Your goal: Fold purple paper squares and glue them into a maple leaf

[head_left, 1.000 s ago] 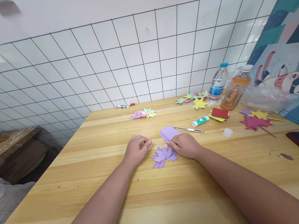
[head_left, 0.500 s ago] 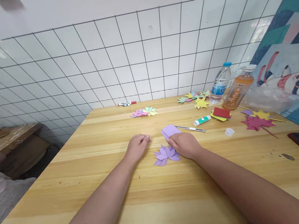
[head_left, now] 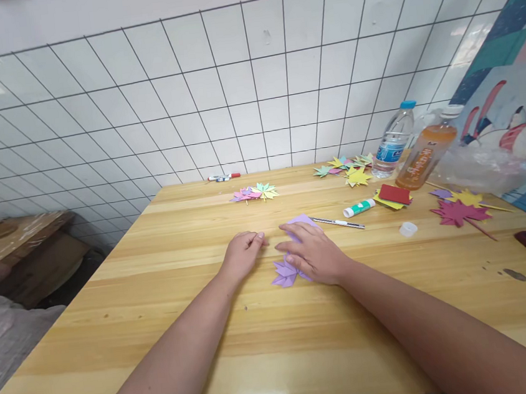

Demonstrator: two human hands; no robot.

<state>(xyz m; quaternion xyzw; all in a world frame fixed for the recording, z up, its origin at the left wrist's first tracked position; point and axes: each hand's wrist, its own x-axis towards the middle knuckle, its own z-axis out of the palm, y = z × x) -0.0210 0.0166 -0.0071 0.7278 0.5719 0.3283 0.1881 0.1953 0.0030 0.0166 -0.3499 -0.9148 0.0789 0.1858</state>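
My right hand (head_left: 316,252) is spread with its fingers apart over purple paper. Beyond its fingertips, part of a flat purple paper piece (head_left: 302,219) shows. Under its thumb side lies a purple folded-paper leaf (head_left: 284,274) with pointed tips, its right part covered by the hand. My left hand (head_left: 244,254) rests on the table to the left of both, fingers curled in and thumb along them; whatever is inside, if anything, is hidden. A slim silver-and-dark pen-like tool (head_left: 338,222) lies just past my right hand.
To the right lie a glue stick (head_left: 359,208), its cap (head_left: 408,229), stacked red and yellow paper (head_left: 394,194) and a dark red paper leaf (head_left: 459,212). Behind stand a water bottle (head_left: 391,143) and an orange drink bottle (head_left: 425,155). Paper leaves (head_left: 255,192) and markers (head_left: 224,177) lie near the wall.
My right hand has gone from a pinch at the flat purple paper to spread fingers over it and the folded leaf. My left hand stays nearly still. The view has shifted slightly.
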